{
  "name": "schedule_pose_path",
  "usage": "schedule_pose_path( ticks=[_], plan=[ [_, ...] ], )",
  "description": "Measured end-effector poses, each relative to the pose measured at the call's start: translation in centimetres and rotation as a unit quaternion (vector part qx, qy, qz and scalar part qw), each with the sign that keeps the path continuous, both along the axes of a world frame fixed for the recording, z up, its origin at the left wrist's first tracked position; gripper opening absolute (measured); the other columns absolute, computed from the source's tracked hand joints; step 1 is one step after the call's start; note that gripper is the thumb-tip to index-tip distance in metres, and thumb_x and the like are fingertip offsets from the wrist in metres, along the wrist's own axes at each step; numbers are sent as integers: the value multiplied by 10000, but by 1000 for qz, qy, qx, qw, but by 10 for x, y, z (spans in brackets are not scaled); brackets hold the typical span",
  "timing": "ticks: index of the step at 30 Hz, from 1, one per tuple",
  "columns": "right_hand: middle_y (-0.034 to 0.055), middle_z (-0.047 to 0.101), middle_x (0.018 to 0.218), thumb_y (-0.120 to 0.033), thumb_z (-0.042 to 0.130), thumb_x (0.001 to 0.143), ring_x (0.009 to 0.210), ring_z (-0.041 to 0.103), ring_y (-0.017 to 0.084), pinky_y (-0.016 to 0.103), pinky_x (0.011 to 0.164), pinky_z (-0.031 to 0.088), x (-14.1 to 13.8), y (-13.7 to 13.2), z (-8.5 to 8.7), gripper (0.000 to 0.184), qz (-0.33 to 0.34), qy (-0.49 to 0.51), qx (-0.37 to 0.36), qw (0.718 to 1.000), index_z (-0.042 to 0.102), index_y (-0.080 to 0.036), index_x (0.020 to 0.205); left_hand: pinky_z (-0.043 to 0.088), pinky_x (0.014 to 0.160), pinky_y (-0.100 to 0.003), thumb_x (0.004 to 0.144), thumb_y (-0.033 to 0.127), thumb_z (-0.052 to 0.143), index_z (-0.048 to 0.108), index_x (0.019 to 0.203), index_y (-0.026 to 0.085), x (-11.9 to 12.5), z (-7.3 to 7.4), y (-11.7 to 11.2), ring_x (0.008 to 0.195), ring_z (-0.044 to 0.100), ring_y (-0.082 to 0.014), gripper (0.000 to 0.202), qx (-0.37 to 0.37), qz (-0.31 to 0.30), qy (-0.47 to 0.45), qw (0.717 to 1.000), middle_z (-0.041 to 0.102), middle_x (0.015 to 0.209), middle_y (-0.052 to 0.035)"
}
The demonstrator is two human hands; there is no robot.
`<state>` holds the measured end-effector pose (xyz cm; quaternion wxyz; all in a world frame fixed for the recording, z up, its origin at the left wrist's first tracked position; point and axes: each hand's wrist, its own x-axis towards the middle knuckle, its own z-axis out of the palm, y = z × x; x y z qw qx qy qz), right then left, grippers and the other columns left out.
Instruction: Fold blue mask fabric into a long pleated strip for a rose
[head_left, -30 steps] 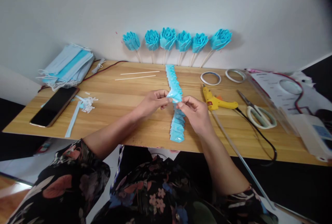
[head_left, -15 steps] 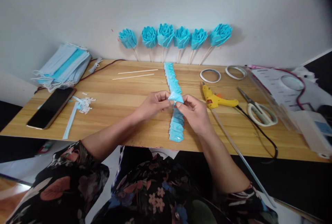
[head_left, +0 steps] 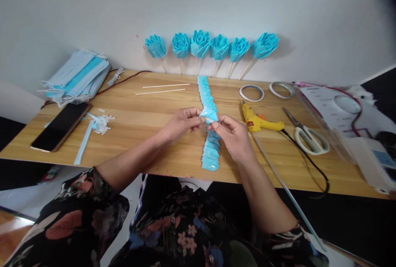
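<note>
A small folded blue piece of mask-like fabric is pinched between my two hands. My left hand is closed on its left corner, thumb and fingers together. My right hand grips its lower right corner the same way. Beneath my hands, a row of overlapping folded blue pieces runs from front to back on the wooden table; its middle is hidden by the held piece and my fingers.
Several blue fabric flowers on sticks lean against the wall. Two thin sticks lie at mid-table. Rightward are tape rolls, a yellow glue gun and scissors; leftward, a phone, fabric scraps and stacked face masks.
My left fingertips have drawn slightly back from the middle of the folded piece, and more of its lower edge shows. The view has shifted a little; the table items lie where they were.
</note>
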<state>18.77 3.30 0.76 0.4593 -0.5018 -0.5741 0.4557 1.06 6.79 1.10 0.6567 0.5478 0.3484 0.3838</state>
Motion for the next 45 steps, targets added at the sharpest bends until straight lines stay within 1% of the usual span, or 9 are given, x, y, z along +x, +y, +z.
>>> schedule_pose_path(
  ticks=[6,9,17,27,31,33,36,40,45],
  plan=[
    [-29,513,649,-336,656,802,610,438,111,258,571,352,-2,0,-1,176,-4,-15,18,1000,584,-204,709,334,599,-243,754,346,705,579,741,152,3,2,-3,604,420,-73,231,50,8,37,998,521,657,36],
    [-37,483,612,-312,648,785,594,414,109,256,558,334,-2,0,-1,179,-14,-31,17,999,558,-203,674,341,603,-240,740,344,704,571,728,153,3,2,-4,609,428,-72,233,45,4,40,998,533,662,34],
    [16,667,773,-349,657,797,683,556,140,267,607,419,2,-1,3,145,3,5,-8,1000,667,-209,835,278,515,-236,752,335,686,558,692,163,-3,-2,5,505,375,-61,223,3,18,2,1000,478,544,48],
    [-7,600,675,-350,665,806,615,508,126,265,577,399,2,-1,0,160,-10,-19,6,1000,634,-211,735,277,518,-231,739,321,704,558,675,159,-3,0,3,507,385,-58,227,4,19,20,1000,484,546,43],
    [-12,588,653,-307,650,795,604,493,124,265,574,399,2,0,1,135,-58,-18,34,998,606,-215,707,271,489,-228,779,360,679,603,830,169,-2,-3,4,483,376,-66,212,-28,30,-33,999,483,547,53],
    [-12,588,652,-297,641,794,611,500,126,265,579,405,1,0,2,138,-89,-11,47,995,591,-217,693,270,484,-227,805,371,663,598,874,183,-1,-2,3,481,367,-71,211,-1,74,-51,996,475,551,60],
    [-15,583,648,-299,640,798,620,515,129,272,605,420,0,0,2,151,-107,-18,56,992,581,-218,685,310,523,-230,813,350,684,574,752,180,0,4,-5,542,397,-75,211,119,139,8,983,509,604,36],
    [-10,609,657,-302,647,805,642,542,137,285,643,440,-3,-1,2,143,-99,-35,72,992,606,-214,700,339,545,-235,854,284,645,627,752,169,5,8,-15,573,426,-83,154,230,123,98,960,583,661,6],
    [-16,624,658,-278,647,811,629,552,130,282,651,454,-3,-3,1,130,-85,-53,93,991,621,-211,703,336,528,-227,878,261,640,701,880,158,7,-1,-14,542,428,-76,120,269,130,142,944,545,611,24]
  ],
)
